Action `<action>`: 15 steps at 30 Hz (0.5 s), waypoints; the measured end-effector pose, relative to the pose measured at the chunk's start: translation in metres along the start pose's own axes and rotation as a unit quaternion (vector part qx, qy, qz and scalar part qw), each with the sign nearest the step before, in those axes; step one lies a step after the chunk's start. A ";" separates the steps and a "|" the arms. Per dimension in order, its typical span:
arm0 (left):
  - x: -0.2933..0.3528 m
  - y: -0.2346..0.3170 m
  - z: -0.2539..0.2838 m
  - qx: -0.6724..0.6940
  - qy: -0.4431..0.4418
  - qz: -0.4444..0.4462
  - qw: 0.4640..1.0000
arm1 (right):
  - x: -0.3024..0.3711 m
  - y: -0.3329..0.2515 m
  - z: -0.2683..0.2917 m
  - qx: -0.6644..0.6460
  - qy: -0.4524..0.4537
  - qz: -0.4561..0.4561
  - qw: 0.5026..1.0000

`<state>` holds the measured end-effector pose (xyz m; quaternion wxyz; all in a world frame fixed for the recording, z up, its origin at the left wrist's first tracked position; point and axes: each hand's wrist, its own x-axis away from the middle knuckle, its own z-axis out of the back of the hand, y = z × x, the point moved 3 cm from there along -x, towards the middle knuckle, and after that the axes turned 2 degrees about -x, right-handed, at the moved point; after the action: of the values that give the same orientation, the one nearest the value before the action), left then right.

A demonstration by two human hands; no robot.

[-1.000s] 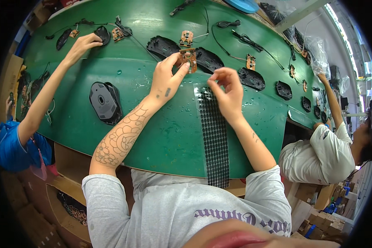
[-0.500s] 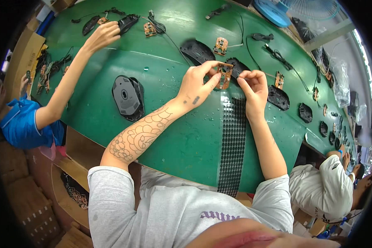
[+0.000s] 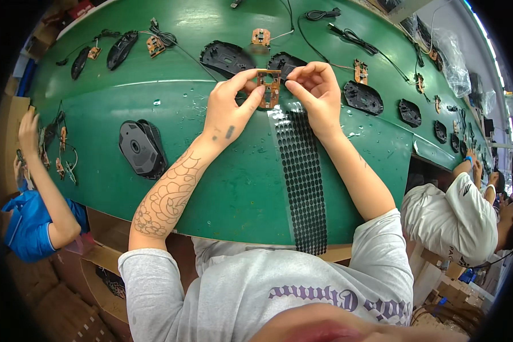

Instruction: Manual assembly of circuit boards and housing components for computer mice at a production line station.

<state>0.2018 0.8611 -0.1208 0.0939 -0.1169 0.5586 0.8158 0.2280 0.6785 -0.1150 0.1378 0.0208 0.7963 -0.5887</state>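
My left hand point(image 3: 229, 106) pinches a small brown circuit board point(image 3: 269, 96) upright between thumb and fingers. My right hand point(image 3: 320, 98) is closed just right of the board, thumb and index pressed together by a small dark piece I cannot make out. Behind the fingers lies an open black mouse shell point(image 3: 280, 58), partly hidden. Another black shell point(image 3: 225, 58) sits to its left, with a second circuit board point(image 3: 261, 37) on a cable beyond. Below my hands a clear strip with rows of black oval pads point(image 3: 302, 176) runs toward the table's near edge.
Stacked dark mouse covers point(image 3: 141, 148) rest left on the green table point(image 3: 228, 199). More shells point(image 3: 363, 97), boards point(image 3: 361, 72) and coiled cables point(image 3: 356, 37) spread along the far and right sides. Co-workers sit at the left, in a blue shirt point(image 3: 31, 225), and at the right.
The view has shifted, so the table's things sit further left. My right fingers have come closer to the board. The left co-worker's hand has drawn back from the mouse shells.
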 end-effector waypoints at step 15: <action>0.000 0.004 0.004 -0.018 -0.022 -0.031 0.999 | -0.001 0.006 -0.003 0.018 -0.005 -0.001 1.000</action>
<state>0.2001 0.8632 -0.1164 0.1299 -0.1178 0.5373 0.8250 0.2294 0.6831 -0.1196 0.1410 0.0195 0.7850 -0.6029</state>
